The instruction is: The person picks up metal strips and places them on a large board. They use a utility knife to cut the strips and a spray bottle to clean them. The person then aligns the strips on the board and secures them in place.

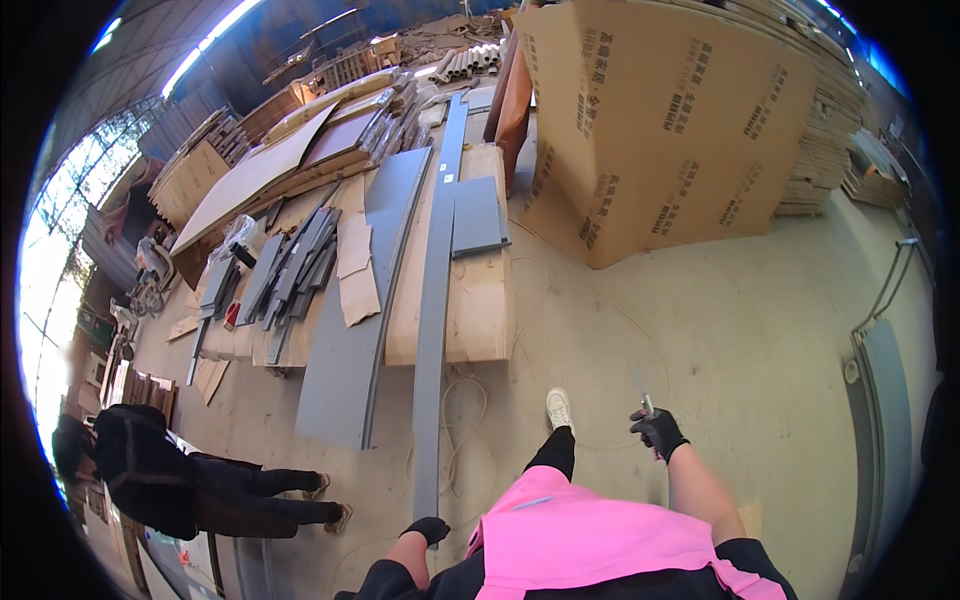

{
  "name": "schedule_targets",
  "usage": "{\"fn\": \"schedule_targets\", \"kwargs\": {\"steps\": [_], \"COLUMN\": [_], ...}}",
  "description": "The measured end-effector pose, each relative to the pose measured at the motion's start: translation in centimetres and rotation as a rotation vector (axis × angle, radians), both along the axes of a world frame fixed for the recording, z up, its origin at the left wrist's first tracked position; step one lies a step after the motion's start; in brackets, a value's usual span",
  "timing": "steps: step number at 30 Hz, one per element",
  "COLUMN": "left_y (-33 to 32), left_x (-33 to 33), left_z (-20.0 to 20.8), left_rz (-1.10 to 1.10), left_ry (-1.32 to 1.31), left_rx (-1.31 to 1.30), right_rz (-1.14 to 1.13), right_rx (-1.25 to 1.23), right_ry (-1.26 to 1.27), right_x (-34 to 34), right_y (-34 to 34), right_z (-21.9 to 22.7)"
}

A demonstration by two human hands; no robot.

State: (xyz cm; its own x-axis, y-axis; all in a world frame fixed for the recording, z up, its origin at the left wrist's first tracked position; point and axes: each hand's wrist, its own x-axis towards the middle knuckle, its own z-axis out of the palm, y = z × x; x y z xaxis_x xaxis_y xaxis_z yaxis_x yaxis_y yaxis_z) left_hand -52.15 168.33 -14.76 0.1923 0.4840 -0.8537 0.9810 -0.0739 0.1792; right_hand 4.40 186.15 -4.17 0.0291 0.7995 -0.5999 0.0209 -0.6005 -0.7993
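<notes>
My left hand (pixel 428 530), in a black glove, is at the near end of a long narrow grey board (pixel 430 330). Its fingers look curled against the board's edge, though they are partly hidden. Out to the right, my right hand (pixel 660 432), also gloved in black, is closed around a slim silver tool (pixel 648 405) that looks like a utility knife and points up and away. The long board runs from my left side across the wooden work table (pixel 470 310). Beside it lie a short grey panel (pixel 480 215) and a wide grey panel (pixel 345 370) overhanging the near edge.
Narrow grey strips (pixel 295 265) and torn cardboard (pixel 357 270) lie on the table. A large cardboard sheet (pixel 670 130) leans against stacked panels at the right. Another person (pixel 200 480) stands at the left. A looped hose or cord (pixel 465 400) lies on the floor.
</notes>
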Motion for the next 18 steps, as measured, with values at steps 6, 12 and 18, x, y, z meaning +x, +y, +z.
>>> {"fn": "schedule_targets", "kwargs": {"steps": [6,12,18], "left_y": [20.3,48.0,66.2], "left_x": [5.8,15.3,20.8], "left_z": [-7.8,-2.7,6.4], "left_rz": [-0.242,0.323,0.156], "left_ry": [-0.197,-0.403,-0.619], "left_rx": [0.184,0.488,0.819], "right_rz": [0.074,-0.164,0.332], "right_rx": [0.117,-0.055,0.057], "right_ry": [-0.051,-0.156,-0.532], "right_x": [2.7,14.5,24.2], "right_y": [17.1,27.4,30.8], "right_z": [-0.1,-4.3,-16.0]}}
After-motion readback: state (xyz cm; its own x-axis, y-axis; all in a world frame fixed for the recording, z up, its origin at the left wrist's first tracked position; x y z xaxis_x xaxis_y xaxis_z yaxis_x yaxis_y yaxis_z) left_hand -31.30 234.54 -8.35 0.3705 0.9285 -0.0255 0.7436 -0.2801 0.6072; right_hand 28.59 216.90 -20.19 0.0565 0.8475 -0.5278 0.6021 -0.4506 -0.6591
